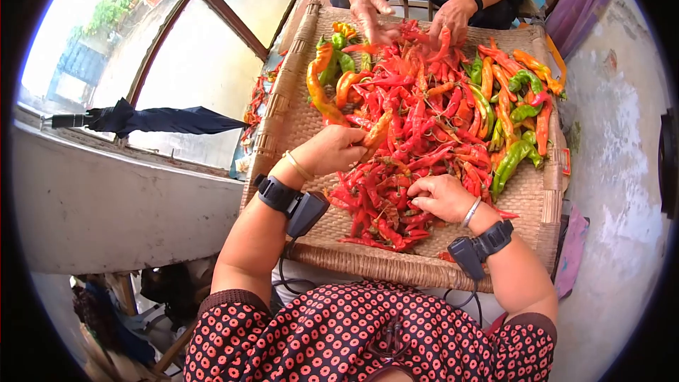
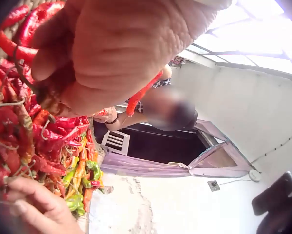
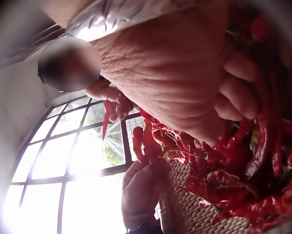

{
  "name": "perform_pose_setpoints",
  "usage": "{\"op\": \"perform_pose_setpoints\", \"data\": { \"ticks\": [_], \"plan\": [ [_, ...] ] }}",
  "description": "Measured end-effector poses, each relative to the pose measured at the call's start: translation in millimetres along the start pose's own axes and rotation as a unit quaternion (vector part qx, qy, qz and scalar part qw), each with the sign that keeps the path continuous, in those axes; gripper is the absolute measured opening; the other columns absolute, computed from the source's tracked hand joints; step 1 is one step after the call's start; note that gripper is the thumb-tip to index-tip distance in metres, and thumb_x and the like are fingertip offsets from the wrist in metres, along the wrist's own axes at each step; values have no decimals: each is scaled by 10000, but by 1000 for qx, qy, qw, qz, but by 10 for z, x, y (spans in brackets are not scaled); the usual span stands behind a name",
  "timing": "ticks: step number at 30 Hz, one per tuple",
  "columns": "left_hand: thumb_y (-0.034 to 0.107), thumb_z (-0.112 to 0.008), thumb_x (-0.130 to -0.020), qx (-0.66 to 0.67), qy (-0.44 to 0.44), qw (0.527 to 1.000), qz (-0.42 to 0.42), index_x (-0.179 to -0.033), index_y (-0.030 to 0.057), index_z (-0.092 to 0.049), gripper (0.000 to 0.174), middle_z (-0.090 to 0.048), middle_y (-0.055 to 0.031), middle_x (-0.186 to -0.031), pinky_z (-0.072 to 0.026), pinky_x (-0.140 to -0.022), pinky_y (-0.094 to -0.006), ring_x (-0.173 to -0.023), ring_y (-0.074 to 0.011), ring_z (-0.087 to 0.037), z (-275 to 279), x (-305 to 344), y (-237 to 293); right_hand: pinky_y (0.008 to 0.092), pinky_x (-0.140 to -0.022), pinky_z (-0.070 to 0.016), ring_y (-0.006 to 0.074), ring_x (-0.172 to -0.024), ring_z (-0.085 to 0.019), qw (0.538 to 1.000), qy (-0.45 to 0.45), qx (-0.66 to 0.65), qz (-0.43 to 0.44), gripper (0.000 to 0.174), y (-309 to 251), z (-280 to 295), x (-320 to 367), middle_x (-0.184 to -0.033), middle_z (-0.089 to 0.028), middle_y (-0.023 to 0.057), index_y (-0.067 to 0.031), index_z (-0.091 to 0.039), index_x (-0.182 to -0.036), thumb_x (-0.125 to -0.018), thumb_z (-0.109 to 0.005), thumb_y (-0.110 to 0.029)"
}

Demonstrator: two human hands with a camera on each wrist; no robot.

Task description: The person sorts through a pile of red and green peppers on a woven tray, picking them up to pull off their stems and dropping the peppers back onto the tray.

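My left hand (image 1: 339, 148) grips an orange-red chili pepper (image 1: 377, 136) above the left side of the pepper heap. In the left wrist view, that hand's palm fills the top and hides much of the grip. My right hand (image 1: 445, 199) is low over the near right part of the heap of red chili peppers (image 1: 385, 201). Its bent fingers (image 3: 238, 97) reach in among them, with thumb and forefinger apart in the left wrist view. The heap lies on a woven tray (image 1: 311, 237).
Across the tray, another person's hands (image 1: 453, 18) handle red peppers. Green and orange peppers (image 1: 520, 159) lie along the right side, with more at the far left (image 1: 325, 85). A folded umbrella (image 1: 170, 120) rests by the window at left; a bare wall (image 1: 615, 134) stands at right.
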State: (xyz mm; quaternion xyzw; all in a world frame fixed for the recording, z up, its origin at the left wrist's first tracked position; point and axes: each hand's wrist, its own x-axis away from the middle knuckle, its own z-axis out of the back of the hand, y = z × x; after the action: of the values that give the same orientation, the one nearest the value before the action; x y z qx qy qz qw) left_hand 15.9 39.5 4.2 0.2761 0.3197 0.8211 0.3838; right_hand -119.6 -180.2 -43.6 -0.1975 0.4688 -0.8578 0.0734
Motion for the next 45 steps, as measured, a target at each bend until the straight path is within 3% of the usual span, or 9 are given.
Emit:
{"op": "perform_pose_setpoints", "data": {
  "ticks": [3, 11, 16, 19, 22, 28, 32, 42, 45],
  "plan": [
    [113, -495, -829, 142, -2, 988, 65, -792, 10, -562, 128, -499, 12, -578, -413, -481, -206, -529, -44, -488, -21, 15, 56, 326, -664, -471, 236, -714, -608, 1000, -2, 3, -4, 239, 16, -7, 6, -762, -623, 125, -38, -615, -906, -738, -599, -207],
    [104, -540, -800, -30, 22, 999, 22, -804, 16, -586, 100, -512, 10, -568, -388, -472, -219, -491, -44, -433, 225, -123, 435, 333, -676, -471, 244, -739, -607, 1000, -6, 17, -4, 234, 6, 13, 6, -784, -627, 124, -60, -617, -905, -734, -594, -218],
    [195, -551, -831, 78, 321, 939, -93, -887, 5, -598, 203, -559, -9, -612, -453, -503, -219, -516, -69, -512, 362, -616, 312, 328, -683, -470, 243, -740, -607, 1000, -16, 0, -12, 224, -2, 11, -1, -783, -628, 121, -59, -618, -902, -742, -589, -213],
    [237, -576, -778, -88, 256, 962, -27, -846, 37, -620, 215, -618, -121, -714, -477, -600, -328, -630, -230, -614, 346, -468, 171, 325, -682, -471, 237, -738, -608, 999, -7, 33, 9, 216, 20, 9, -3, -782, -629, 120, -61, -619, -904, -744, -585, -202],
    [211, -564, -756, -223, 146, 963, 36, -854, 75, -629, 180, -618, -124, -732, -479, -629, -370, -668, -277, -601, 181, -231, -111, 328, -678, -472, 237, -729, -610, 1000, 0, 11, 13, 209, 40, -2, 1, -772, -630, 120, -60, -620, -898, -745, -580, -196],
    [155, -558, -711, -377, 89, 922, 4, -852, 152, -627, 157, -606, -89, -729, -485, -647, -378, -759, -252, -601, -99, -86, -539, 327, -652, -474, 227, -692, -613, 1000, 9, -1, 19, 199, 59, -14, -8, -731, -626, 119, -57, -625, -883, -740, -577, -187],
    [122, -557, -702, -467, 9, 880, 83, -954, 196, -600, 266, -609, -63, -747, -485, -622, -376, -730, -241, -605, -95, -165, -467, 324, -644, -472, 222, -681, -612, 1000, 2, -12, 6, 194, 19, 6, -3, -721, -625, 118, -54, -626, -874, -739, -575, -184],
    [152, -531, -737, -417, 51, 908, -12, -915, 250, -638, 230, -622, -37, -786, -490, -612, -343, -729, -222, -612, 111, -36, -428, 315, -626, -469, 204, -665, -609, 999, -3, -33, -13, 185, 41, -6, -9, -711, -624, 114, -60, -628, -870, -745, -564, -181],
    [160, -566, -695, -358, 59, 930, -60, -890, 218, -645, 218, -610, -42, -884, -487, -654, -352, -766, -217, -600, 183, 5, -417, 269, -599, -474, 127, -616, -601, 1000, -12, -4, 7, 185, 59, -12, -19, -717, -626, 77, -27, -612, -910, -767, -558, -130]
  ]
}}
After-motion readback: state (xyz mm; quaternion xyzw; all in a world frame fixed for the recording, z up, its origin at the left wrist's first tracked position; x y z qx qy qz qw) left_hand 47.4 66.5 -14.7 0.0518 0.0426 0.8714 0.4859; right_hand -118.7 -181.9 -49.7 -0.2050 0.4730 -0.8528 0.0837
